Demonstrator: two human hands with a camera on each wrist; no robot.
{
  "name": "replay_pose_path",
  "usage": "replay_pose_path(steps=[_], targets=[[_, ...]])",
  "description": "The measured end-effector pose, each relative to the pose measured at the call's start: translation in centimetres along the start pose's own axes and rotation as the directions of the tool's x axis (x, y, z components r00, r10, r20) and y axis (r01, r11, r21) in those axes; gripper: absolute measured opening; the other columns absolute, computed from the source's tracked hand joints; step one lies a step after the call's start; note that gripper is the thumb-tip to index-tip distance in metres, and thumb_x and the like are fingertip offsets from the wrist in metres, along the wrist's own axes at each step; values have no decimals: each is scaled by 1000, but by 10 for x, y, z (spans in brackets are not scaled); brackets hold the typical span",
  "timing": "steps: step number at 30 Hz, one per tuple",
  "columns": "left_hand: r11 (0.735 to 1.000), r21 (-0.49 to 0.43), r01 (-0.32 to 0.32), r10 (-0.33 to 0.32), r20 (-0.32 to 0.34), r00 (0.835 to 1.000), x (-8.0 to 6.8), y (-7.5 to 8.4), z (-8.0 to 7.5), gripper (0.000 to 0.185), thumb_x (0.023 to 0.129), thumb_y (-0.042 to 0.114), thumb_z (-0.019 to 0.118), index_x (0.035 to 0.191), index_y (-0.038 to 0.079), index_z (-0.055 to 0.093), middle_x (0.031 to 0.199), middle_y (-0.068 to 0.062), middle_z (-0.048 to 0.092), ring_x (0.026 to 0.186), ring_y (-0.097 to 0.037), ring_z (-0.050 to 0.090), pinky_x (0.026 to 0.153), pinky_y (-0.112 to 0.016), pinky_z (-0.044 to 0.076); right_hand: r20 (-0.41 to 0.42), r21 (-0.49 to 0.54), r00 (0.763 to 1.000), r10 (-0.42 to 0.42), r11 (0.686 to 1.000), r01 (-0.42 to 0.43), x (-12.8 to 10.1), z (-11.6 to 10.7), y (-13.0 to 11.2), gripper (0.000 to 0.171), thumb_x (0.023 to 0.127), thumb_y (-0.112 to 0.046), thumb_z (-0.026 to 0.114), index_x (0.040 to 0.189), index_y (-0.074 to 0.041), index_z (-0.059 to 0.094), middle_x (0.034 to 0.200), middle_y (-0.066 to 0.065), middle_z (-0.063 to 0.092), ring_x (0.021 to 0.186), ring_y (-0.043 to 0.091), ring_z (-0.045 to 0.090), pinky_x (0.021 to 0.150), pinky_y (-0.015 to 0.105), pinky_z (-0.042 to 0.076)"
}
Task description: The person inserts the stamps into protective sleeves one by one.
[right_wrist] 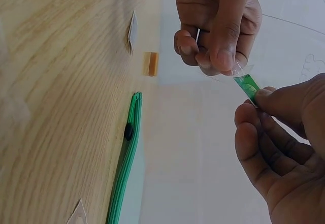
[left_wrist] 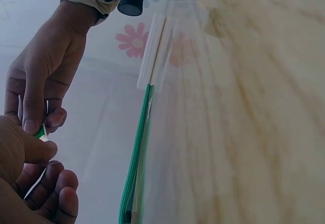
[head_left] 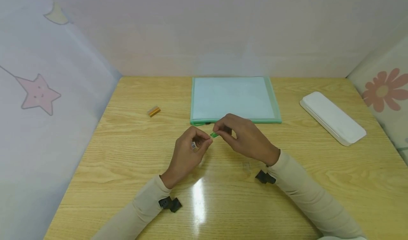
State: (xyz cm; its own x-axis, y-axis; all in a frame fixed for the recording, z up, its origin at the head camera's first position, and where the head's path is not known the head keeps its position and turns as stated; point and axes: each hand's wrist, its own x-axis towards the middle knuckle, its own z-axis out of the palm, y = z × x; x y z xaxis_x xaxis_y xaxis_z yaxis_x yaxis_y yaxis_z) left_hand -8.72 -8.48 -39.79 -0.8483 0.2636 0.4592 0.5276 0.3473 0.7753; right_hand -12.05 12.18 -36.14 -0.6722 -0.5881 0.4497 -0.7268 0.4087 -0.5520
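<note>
My left hand (head_left: 189, 151) pinches one end of a small green strip (right_wrist: 247, 87) between thumb and fingertips. That end is clear, crinkled plastic. The thumb and fingers of my right hand (head_left: 243, 137) pinch the strip's green end. Both hands meet above the table, just in front of the green-edged folder (head_left: 234, 98). In the left wrist view the strip is mostly hidden behind the fingers, with a little green showing. A small pale, shiny bit (head_left: 193, 145) shows by the left palm in the head view.
A small orange and grey block (head_left: 154, 111) lies on the wooden table (head_left: 127, 151) at the left. A white case (head_left: 333, 117) rests at the right. A faint clear piece (head_left: 246, 166) lies on the table below the right wrist.
</note>
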Motion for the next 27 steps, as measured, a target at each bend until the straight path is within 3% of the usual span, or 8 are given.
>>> replay_pose_path(steps=[4,7,15,18,22,27], targets=[[1000,-20,14,-14,8,1000,2,15,-5,13,86,4,66,95,2,57,87,-7,60,70,-18,55,59,-35,46,1,-32,1000,-9,999,9,0,-1,0,12,90,-12,61,99,-19,62,95,-14,58,79,-2,51,65,23,48],[999,-30,21,-21,14,1000,2,16,-5,13,86,5,65,95,3,57,88,-7,61,71,-17,55,60,-31,46,16,-75,1000,-24,997,25,0,-1,0,10,91,-14,60,98,-19,63,94,-14,57,78,-2,49,64,21,46],[998,-32,57,-55,48,997,-4,-14,3,15,87,19,66,98,15,57,89,6,58,75,-9,55,63,-35,47,66,-109,997,-45,993,52,0,0,-3,12,90,-14,61,100,-20,65,93,-14,56,76,-2,47,63,18,45],[996,-35,80,-78,60,995,-4,-9,2,15,88,20,65,99,15,57,89,6,58,75,-10,55,63,-37,47,56,-107,998,-33,994,39,0,0,-4,15,91,-14,61,104,-21,64,95,-14,56,78,-3,49,64,20,46],[986,-80,148,-142,75,987,0,7,-3,14,88,15,65,99,8,58,89,-3,61,75,-17,57,64,-36,47,18,-94,1000,-5,996,7,-1,-2,-3,13,91,-14,59,103,-20,62,93,-13,55,78,-2,49,64,23,47],[960,-129,247,-235,106,966,2,17,-8,15,89,15,64,98,4,59,90,-9,61,76,-23,57,66,-35,47,76,-116,997,6,993,3,-2,0,-1,9,92,-14,57,97,-19,63,89,-14,52,76,-2,47,63,18,44]])
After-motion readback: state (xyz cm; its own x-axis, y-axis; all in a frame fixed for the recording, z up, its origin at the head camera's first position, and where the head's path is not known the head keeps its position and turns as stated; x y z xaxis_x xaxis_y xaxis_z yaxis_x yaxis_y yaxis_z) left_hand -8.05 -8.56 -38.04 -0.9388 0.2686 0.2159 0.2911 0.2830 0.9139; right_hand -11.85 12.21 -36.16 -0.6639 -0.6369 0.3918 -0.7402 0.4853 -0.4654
